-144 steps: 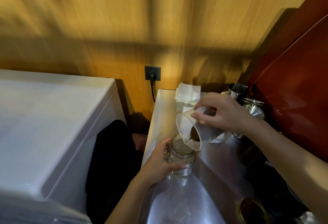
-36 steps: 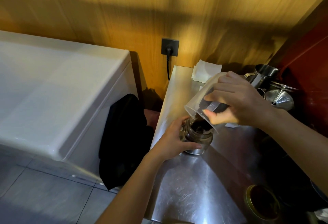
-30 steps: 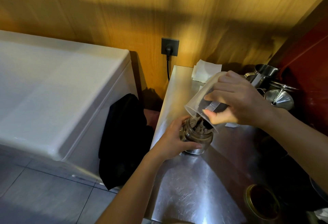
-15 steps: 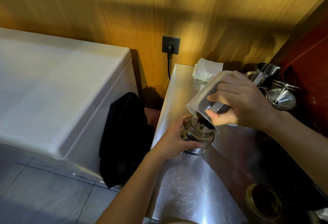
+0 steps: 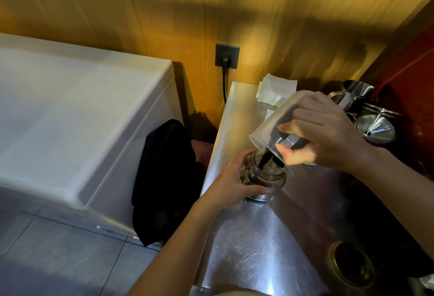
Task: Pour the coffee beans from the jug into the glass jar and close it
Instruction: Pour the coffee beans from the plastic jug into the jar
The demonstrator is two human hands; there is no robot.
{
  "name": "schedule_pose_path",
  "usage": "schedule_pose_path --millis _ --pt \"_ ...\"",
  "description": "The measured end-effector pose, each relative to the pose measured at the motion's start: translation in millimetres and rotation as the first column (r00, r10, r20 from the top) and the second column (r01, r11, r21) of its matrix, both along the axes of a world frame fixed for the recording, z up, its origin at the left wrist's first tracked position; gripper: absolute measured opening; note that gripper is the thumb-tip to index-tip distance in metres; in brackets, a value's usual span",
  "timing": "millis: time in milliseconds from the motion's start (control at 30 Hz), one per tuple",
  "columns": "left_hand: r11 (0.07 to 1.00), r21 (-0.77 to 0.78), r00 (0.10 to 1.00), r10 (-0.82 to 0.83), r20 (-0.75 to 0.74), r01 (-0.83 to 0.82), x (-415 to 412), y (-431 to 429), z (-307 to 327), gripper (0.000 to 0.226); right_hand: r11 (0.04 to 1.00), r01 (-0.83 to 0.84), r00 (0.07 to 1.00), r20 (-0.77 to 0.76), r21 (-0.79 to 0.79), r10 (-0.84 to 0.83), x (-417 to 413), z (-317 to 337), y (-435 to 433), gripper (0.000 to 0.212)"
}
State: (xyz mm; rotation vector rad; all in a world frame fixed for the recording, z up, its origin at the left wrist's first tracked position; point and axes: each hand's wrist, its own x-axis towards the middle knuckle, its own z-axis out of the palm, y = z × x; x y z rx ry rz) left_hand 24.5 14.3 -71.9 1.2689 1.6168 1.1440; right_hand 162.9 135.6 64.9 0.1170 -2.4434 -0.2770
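Clear plastic fills your right hand (image 5: 328, 136): its fingers are wrapped tight round the jug (image 5: 274, 126), tipped steeply with its spout over the jar (image 5: 265, 176). A dark stream of coffee beans (image 5: 265, 159) drops from the spout into the jar's mouth. Your left hand (image 5: 232, 183) is closed round the jar from its nine o'clock side, hiding much of the glass, so the fill level is hard to judge. The jar stands on the steel counter (image 5: 246, 248). At five o'clock from the jar, near the counter's front edge, lies the gold-rimmed lid (image 5: 350, 265), partly in shadow. At one o'clock, behind your right hand, sit a metal pitcher (image 5: 352, 93) and a funnel (image 5: 375, 129), with folded white paper (image 5: 277, 89) at twelve. No writing can be read anywhere.
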Motion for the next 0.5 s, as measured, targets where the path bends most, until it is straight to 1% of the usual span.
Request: schedule_pose_path --millis 267,400,500 --pt "1.0 -0.013 1.0 0.006 -0.002 -0.006 0.8 -1.5 0.6 0.077 1.0 -0.011 1.0 0.003 -0.022 0.011 -1.8 1.5 1.6 0.029" --pt "0.999 -0.031 1.0 -0.006 0.017 0.007 0.8 -1.7 2.7 0.078 1.0 -0.005 1.0 -0.01 -0.007 0.005 -0.6 2.6 1.4 0.026" --pt "0.999 -0.045 1.0 -0.012 0.009 0.012 0.6 -1.7 3.4 0.077 1.0 -0.017 1.0 0.016 -0.01 0.017 -1.1 3.5 1.4 0.026"
